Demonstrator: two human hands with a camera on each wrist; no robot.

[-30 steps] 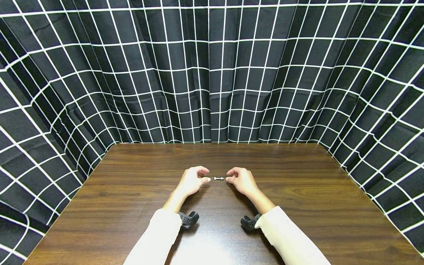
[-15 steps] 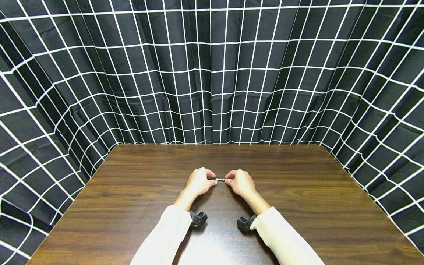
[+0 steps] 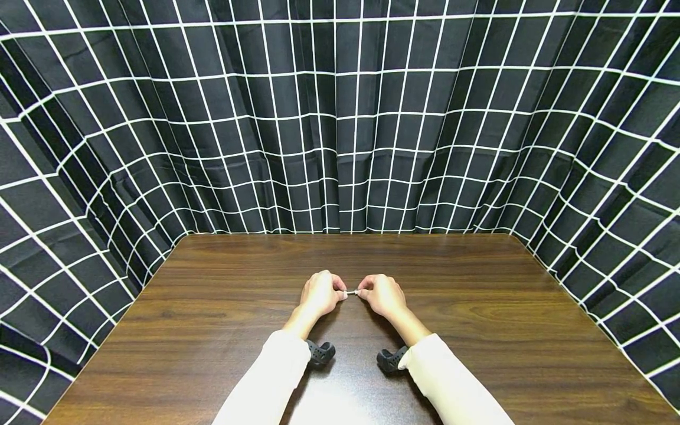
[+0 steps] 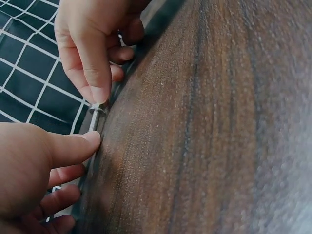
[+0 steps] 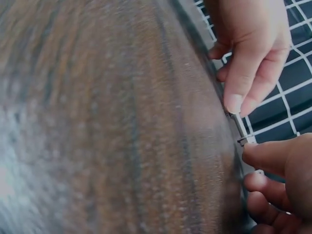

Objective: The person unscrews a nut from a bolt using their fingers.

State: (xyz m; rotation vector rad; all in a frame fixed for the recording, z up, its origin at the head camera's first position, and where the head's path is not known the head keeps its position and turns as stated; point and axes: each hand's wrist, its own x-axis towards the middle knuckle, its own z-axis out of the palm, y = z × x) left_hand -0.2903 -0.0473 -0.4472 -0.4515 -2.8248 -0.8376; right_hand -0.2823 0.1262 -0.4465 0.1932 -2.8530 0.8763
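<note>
A small metal bolt spans the gap between my two hands, just over the table. My left hand pinches its left end between thumb and fingers, covering the head. At the other end, the thumb and fingertips of my right hand pinch at the nut. The left wrist view shows the bare threaded shank between the left thumb and the nut, which sits against the right thumb tip.
The brown wood-grain table reaches back to a dark curtain with a white grid, which also closes off both sides. A black wrist mount sits on the left wrist, another on the right.
Both hands have moved inward to the bolt, which lay loose on the table between them. The left hand has taken its head end, the right its nut end.
</note>
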